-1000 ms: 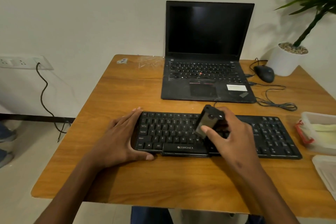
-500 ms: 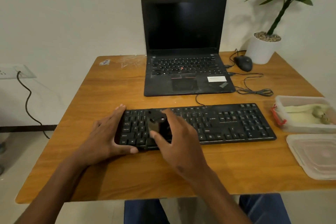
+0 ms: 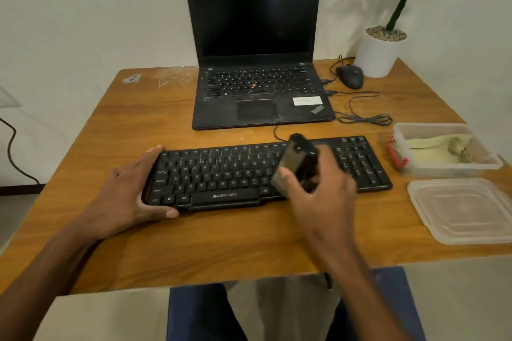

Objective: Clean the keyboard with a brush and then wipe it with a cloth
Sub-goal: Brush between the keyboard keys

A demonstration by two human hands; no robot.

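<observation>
Wooden worktop (image 3: 249, 235) against a pale wall. Open black laptop (image 3: 257, 50) at the back, screen dark; a mouse (image 3: 350, 76) and white plant pot (image 3: 378, 52) to its right. Clear tub (image 3: 443, 151) holding a pale cloth (image 3: 432, 147) at the right edge, its lid (image 3: 462, 210) lying just nearer.

Black keyboard (image 3: 221, 174) lies flat in front of the laptop. Left hand (image 3: 130, 194) clasps its left end, fingers along the far edge, thumb on the near edge. Right hand (image 3: 318, 194) grips a dark brush (image 3: 296, 163), tilted over the keys right of centre; bristle contact unclear.
</observation>
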